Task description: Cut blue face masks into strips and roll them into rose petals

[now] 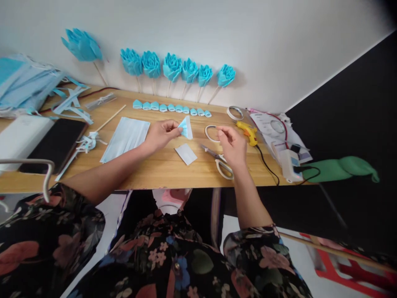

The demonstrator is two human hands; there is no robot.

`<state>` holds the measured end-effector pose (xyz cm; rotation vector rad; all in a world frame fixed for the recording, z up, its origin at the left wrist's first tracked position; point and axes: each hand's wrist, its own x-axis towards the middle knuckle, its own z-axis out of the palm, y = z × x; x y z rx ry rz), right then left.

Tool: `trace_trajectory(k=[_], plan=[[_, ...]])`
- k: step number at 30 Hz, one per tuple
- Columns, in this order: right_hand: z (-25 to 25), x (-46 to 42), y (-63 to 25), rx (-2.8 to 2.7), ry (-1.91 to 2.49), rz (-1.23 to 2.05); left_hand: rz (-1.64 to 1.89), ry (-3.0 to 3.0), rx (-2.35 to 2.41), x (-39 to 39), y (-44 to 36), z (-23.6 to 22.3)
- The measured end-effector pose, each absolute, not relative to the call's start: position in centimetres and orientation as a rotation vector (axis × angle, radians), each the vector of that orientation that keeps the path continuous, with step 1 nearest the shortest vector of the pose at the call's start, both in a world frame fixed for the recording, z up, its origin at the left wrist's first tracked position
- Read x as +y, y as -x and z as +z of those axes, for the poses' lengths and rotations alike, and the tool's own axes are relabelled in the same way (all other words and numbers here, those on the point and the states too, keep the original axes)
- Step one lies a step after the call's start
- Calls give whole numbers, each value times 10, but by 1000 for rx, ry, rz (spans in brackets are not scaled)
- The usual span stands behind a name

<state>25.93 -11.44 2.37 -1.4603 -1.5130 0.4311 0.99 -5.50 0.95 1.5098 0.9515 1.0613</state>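
A small pleated piece of blue mask fabric (186, 128), gathered like a fan with a white strip along its edge, is pinched in my left hand (163, 134). My right hand (233, 145) has thumb and forefinger closed, beside a thin white ring (211, 134) that looks like a tape roll; whether the fingers hold anything I cannot make out. Under that wrist lie scissors (223, 169) with white handles, blades pointing left. A whitish fabric square (186, 154) rests below the left fingertips. Left of that hand a pleated mask sheet (125, 138) lies flat.
Folded blue petals (170, 107) form a row behind my hands. Blue flowers on sticks (172, 67) lean along the wall. At right are another tape roll (235, 113), a yellow glue gun (248, 131) with its cable and a power strip (290, 165). A phone (56, 142) lies left.
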Motion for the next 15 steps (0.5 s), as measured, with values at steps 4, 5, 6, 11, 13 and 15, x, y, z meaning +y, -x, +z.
trace_trajectory(k=[4, 5, 6, 11, 13, 15], plan=[[3, -138, -282, -1757, 1564, 309, 1067, -1502, 940, -55, -11, 7], [-1, -142, -284, -1822, 1569, 277, 1064, -1506, 942, -55, -12, 7], [-4, -144, -284, -1873, 1572, 243, 1060, -1511, 945, -55, -12, 6], [-11, -144, -278, -2020, 1614, 113, 1035, -1542, 962, -54, -11, 5], [-11, -142, -274, -2035, 1625, 98, 1024, -1547, 968, -55, -11, 5], [-10, -142, -271, -2038, 1633, 103, 1014, -1552, 974, -55, -10, 6]])
